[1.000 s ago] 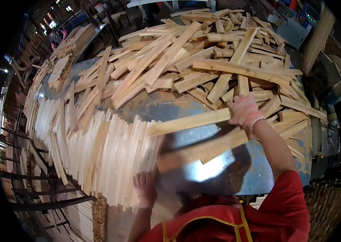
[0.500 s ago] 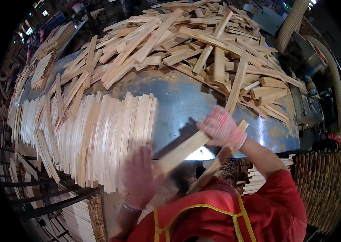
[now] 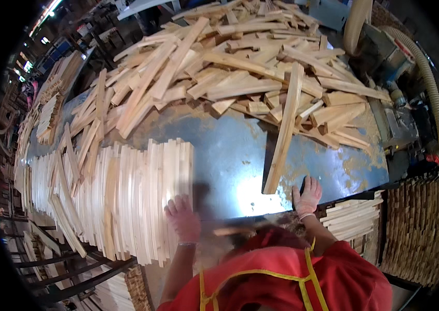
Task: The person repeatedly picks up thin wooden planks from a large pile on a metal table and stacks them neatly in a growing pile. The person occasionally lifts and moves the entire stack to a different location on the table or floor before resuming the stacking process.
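Note:
My left hand (image 3: 183, 222), in a pinkish glove, rests against the near right end of a long row of pale wood strips (image 3: 149, 202) set side by side. Its fingers are stretched out and apart, touching the last strips. My right hand (image 3: 308, 198), gloved alike, is at the table's near edge with thumb and fingers apart and nothing in it. Just left of it a longer wood strip (image 3: 286, 129) slants from the pile toward me, its near end on the bare metal. A blurred piece of wood (image 3: 232, 229) shows below the table edge.
A big heap of loose wood strips (image 3: 240, 78) covers the far side of the metal table (image 3: 219, 171). Stacked strips (image 3: 354, 220) and a tall stack (image 3: 421, 228) stand at the near right. A ribbed hose (image 3: 432, 98) and machine are at far right; dark rails (image 3: 69, 262) lie lower left.
The strip that was between my hands is out of them. My right hand has drawn back toward the table edge and opened. My left hand now lies against the row's end.

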